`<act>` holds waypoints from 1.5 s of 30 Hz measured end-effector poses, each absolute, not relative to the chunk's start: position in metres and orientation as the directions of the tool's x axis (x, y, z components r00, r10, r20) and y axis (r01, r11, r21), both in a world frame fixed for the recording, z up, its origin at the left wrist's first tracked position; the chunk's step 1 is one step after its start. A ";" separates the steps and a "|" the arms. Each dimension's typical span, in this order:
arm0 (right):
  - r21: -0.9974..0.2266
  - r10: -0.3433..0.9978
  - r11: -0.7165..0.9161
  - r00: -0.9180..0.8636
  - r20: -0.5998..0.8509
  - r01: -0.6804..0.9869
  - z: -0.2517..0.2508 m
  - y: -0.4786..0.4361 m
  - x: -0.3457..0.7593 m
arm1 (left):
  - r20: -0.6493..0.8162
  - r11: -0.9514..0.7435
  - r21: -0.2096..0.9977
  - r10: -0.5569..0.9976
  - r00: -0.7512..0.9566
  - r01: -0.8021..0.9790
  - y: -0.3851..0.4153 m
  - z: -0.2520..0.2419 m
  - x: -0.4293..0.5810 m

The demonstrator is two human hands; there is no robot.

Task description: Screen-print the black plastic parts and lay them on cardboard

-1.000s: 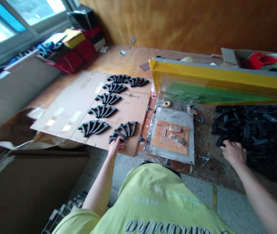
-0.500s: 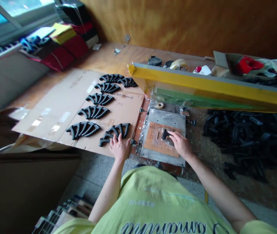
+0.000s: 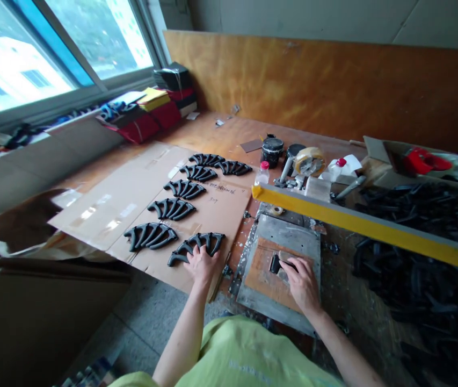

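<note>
My left hand (image 3: 201, 264) rests at the near edge of a fan-shaped row of black curved parts (image 3: 188, 248) on the cardboard sheet (image 3: 229, 209), its fingers spread. My right hand (image 3: 303, 282) has its fingers closed round one end of a black part (image 3: 276, 264). That part lies over the brown board (image 3: 259, 274), which sits on a grey metal plate (image 3: 248, 298). More fans of black parts (image 3: 151, 236) form a column on the cardboard, left of and beyond my left hand.
A yellow-edged frame (image 3: 357, 223) slants above the plate's far side. Beyond it stand black jars (image 3: 272, 150), a tape roll (image 3: 310, 161) and a small red-capped bottle (image 3: 262, 173). Heaps of black parts (image 3: 406, 285) lie at the right. Red bundles (image 3: 136, 124) sit by the window.
The view has tilted up, showing more window and wall. The yellow-edged frame stands higher off the plate. Both hands keep nearly the same places over the cardboard and the board.
</note>
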State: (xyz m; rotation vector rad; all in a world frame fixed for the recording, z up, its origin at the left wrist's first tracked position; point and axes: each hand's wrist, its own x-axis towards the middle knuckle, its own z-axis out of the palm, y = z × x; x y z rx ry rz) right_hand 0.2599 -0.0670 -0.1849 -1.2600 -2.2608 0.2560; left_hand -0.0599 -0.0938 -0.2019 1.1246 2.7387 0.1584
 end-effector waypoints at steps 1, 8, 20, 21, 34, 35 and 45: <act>-0.417 0.833 0.546 -0.417 0.365 0.727 -0.187 -0.067 0.260 | -0.113 0.692 0.165 0.721 -0.683 0.703 -0.093 -0.199 -0.064; -0.437 0.853 0.503 -0.345 0.392 0.746 -0.195 -0.073 0.257 | 0.035 0.441 0.207 0.888 -0.458 0.873 -0.013 -0.177 -0.089; -0.336 0.838 0.462 -0.279 0.469 0.821 -0.195 -0.079 0.246 | -0.141 0.306 0.277 0.951 -0.277 0.911 0.203 -0.188 -0.122; -0.329 0.836 0.461 -0.279 0.472 0.824 -0.195 -0.079 0.246 | -0.158 0.313 0.278 0.948 -0.278 0.908 0.204 -0.191 -0.124; -0.175 0.814 0.579 -0.556 0.167 0.796 -0.182 -0.076 0.227 | 0.084 0.062 0.844 0.966 -0.245 0.532 0.110 -0.134 -0.070; -0.165 0.797 0.604 -0.591 0.122 0.780 -0.181 -0.076 0.226 | 0.097 0.006 0.909 0.969 -0.226 0.416 0.100 -0.117 -0.062; -0.331 0.705 0.701 -0.685 0.184 0.632 -0.158 -0.092 0.262 | 0.173 -0.188 0.964 0.980 -0.098 -0.188 0.008 -0.015 0.005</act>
